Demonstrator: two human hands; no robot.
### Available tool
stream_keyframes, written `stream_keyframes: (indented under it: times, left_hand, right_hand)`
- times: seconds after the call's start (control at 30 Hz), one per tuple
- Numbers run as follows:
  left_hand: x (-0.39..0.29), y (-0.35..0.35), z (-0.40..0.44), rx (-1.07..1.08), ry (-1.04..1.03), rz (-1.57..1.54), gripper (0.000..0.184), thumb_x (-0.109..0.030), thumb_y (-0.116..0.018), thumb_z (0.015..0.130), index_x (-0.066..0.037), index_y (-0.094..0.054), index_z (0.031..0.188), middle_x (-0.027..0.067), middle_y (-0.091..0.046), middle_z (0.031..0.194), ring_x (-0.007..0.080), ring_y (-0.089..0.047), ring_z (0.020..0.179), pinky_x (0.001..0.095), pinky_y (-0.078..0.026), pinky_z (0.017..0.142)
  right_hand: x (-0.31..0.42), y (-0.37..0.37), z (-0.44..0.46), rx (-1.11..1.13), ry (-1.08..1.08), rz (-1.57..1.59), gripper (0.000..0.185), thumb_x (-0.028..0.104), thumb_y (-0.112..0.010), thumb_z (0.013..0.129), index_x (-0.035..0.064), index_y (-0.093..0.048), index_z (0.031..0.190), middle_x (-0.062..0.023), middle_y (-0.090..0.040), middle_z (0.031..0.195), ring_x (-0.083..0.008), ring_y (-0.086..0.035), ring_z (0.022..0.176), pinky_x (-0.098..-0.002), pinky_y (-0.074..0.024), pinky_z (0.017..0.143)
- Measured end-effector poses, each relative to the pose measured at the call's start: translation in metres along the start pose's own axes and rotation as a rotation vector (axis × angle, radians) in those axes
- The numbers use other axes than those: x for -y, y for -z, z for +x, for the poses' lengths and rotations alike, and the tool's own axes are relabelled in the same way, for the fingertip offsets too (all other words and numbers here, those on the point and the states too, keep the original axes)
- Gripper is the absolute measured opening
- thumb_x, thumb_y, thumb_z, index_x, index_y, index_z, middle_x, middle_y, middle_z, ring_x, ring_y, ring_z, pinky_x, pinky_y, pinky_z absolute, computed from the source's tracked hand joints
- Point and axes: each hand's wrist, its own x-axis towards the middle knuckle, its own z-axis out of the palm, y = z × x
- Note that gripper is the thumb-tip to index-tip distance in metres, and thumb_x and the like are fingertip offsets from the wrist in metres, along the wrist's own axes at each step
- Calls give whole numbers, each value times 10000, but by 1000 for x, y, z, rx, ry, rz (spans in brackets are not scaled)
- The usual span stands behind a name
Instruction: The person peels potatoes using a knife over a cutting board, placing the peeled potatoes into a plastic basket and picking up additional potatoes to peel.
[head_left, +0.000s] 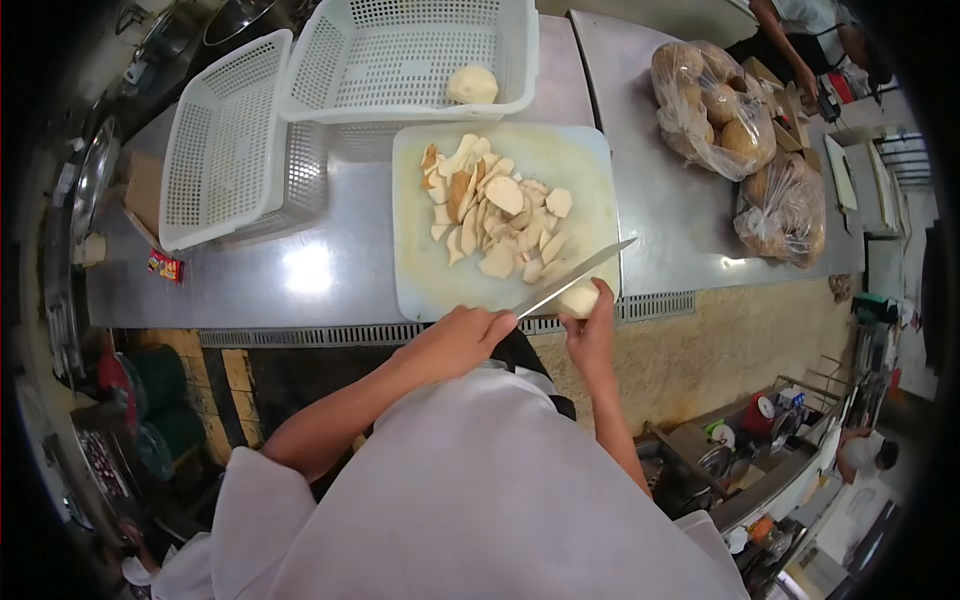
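Note:
My left hand (465,338) is closed around the handle of a long kitchen knife (560,285), its blade slanting up and to the right across the near edge of the cutting board (420,270). A pale, peeled round root vegetable (578,298) sits in my right hand (592,335), fingers curled about it just under the blade. On the board lies a heap of pale cut pieces and peelings (495,215), some with brown skin. From here I cannot tell whether the blade touches the vegetable.
Behind the board stands a white perforated basket (400,62) with one peeled round vegetable (473,85) in it; another white basket (225,150) is at left. Clear bags of brown round produce (715,110) lie at right. A red packet (165,266) is near the left edge. Another person's arm (790,45) is beyond.

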Motion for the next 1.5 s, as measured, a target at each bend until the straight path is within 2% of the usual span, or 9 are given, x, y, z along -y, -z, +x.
stream_keyframes:
  times: [0.33, 0.53, 0.6, 0.7, 0.83, 0.93, 1.0, 1.23, 1.5]
  left_hand:
    - [50, -41, 84, 44, 73, -450, 641, -490, -355, 1124, 25, -554, 799, 41, -500, 529, 151, -508, 384, 331, -404, 354]
    - [31, -21, 22, 76, 123, -179, 492, -410, -410, 1117, 20, -564, 930, 154, -591, 610, 291, -595, 466, 435, -500, 454]
    - [40, -31, 10, -173, -310, -26, 457, -375, -396, 1124, 21, -586, 996, 229, -613, 682, 417, -650, 671, 508, -548, 687]
    - [22, -27, -3, 80, -24, 19, 423, -340, -399, 1129, 13, -624, 1187, 271, -673, 889, 482, -631, 880, 513, -490, 872]
    - [33, -53, 48, -102, -194, -25, 428, -342, -403, 1127, 10, -628, 1222, 276, -679, 895, 469, -652, 878, 503, -502, 846]
    - [8, -36, 51, 225, 287, -50, 428, -343, -411, 1122, -9, -629, 1276, 282, -676, 891, 479, -651, 886, 504, -504, 843]
    - [30, -43, 34, -18, -200, 17, 429, -352, -416, 1120, -26, -639, 1285, 278, -667, 830, 487, -654, 837, 515, -515, 809]
    - [36, -65, 49, -48, -190, 93, 465, -381, -424, 1115, 9, -665, 1193, 294, -663, 846, 507, -640, 842, 541, -504, 804]
    - [54, -40, 77, 104, 136, -369, 607, -511, -411, 1102, -3, -545, 799, 49, -518, 549, 142, -511, 391, 324, -425, 360]
  right_hand:
    - [-16, 20, -2, 57, 199, -62, 777, -105, -749, 800, 14, -385, 1476, -248, -475, 1434, -432, -509, 1290, -452, -459, 1047]
    - [-23, 32, -17, 58, 18, -126, 780, -133, -732, 796, 49, -387, 1472, -245, -540, 1346, -411, -575, 1220, -437, -521, 965]
    - [-19, 34, -20, 64, -44, -131, 780, -133, -733, 793, 48, -388, 1470, -248, -556, 1318, -417, -584, 1201, -437, -515, 967]
    - [-12, 29, -21, 31, -39, -180, 775, -138, -726, 794, 35, -381, 1466, -248, -578, 1266, -411, -599, 1165, -439, -517, 947]
    - [-14, 24, -24, 15, -41, -143, 775, -139, -714, 802, 27, -363, 1473, -253, -564, 1278, -429, -592, 1148, -451, -512, 945]
    - [-24, 25, -23, 7, -10, -164, 789, -139, -703, 809, 14, -335, 1490, -267, -541, 1311, -445, -579, 1164, -457, -505, 957]
    - [-24, 23, -25, 3, -11, -176, 795, -138, -698, 812, 3, -320, 1498, -275, -531, 1327, -453, -575, 1178, -458, -502, 963]
    - [-24, 22, -24, 7, -132, -86, 751, -162, -657, 800, -45, -344, 1473, -304, -519, 1344, -489, -533, 1242, -466, -451, 1044]
    - [-2, 29, -7, -38, 145, -269, 861, -82, -824, 701, 8, -403, 1447, -265, -526, 1394, -464, -541, 1244, -490, -453, 1067]
